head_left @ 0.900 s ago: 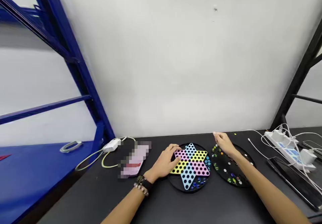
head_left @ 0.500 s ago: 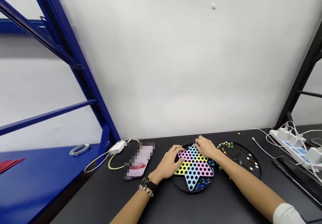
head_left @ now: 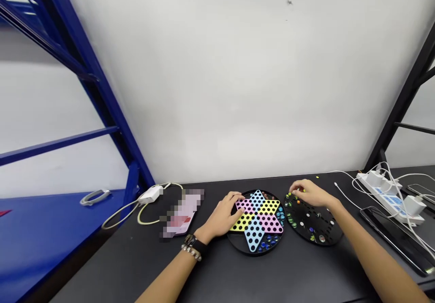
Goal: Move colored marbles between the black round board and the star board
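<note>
A Chinese checkers board (head_left: 254, 239), with a star in pink, yellow and blue full of black holes, lies on the black table. Blue and teal marbles (head_left: 268, 243) fill gaps between its points. My left hand (head_left: 222, 214) rests on the board's left side, fingers stretched out over the pink and yellow points. To the right is a round black tray (head_left: 317, 235) with green marbles (head_left: 291, 219) along its left rim and several white pieces. My right hand (head_left: 311, 193) is over the tray's upper left, fingertips bent together at the green marbles; whatever they pinch is hidden.
A pink phone (head_left: 183, 217) and a white adapter (head_left: 151, 194) with cable lie left of the board. At right are a power strip (head_left: 387, 196) with plugs and a black tablet-like device (head_left: 397, 239). A blue frame (head_left: 108, 99) rises at left; a white wall stands behind.
My right hand has moved right, from the board's top point to the upper left of the black tray. My left hand stays on the board. The view has shifted slightly.
</note>
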Demonstrator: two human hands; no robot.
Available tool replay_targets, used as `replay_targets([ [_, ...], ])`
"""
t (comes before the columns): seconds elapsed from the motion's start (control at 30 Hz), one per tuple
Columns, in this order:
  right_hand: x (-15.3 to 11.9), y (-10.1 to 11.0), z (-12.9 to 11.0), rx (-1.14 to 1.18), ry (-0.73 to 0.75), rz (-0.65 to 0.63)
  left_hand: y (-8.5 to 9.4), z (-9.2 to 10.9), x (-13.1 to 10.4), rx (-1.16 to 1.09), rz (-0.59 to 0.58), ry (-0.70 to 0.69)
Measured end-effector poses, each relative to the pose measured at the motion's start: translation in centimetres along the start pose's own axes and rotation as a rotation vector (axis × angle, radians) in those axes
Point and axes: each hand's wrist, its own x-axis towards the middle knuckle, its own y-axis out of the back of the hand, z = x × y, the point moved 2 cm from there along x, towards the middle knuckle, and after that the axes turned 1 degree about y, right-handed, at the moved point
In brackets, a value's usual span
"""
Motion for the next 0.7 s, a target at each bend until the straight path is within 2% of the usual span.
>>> replay_targets([
  [0.1, -3.7, 2.1, 2.5, 0.149, -0.101, -0.118, 0.1, 0.2, 0.1, -0.003, -0.002, -0.004],
  [0.17, -5.5, 2.4, 3.3, 0.251, -0.150, -0.188, 0.2, 0.3, 0.1, -0.004, -0.004, 0.001],
  [0.37, -6.9, 0.2, 2.4, 0.236, -0.265, -0.461, 0.2, 0.5, 0.0, -0.004, -0.020, 0.017],
  [0.6, -7.1, -0.7, 1.4, 0.235, -0.341, -0.451, 0.3, 0.5, 0.0, -0.011, -0.001, 0.003],
  [0.7, -7.2, -0.8, 1.3, 0.169, -0.348, -0.380, 0.2, 0.3, 0.0, -0.014, -0.008, 0.008],
])
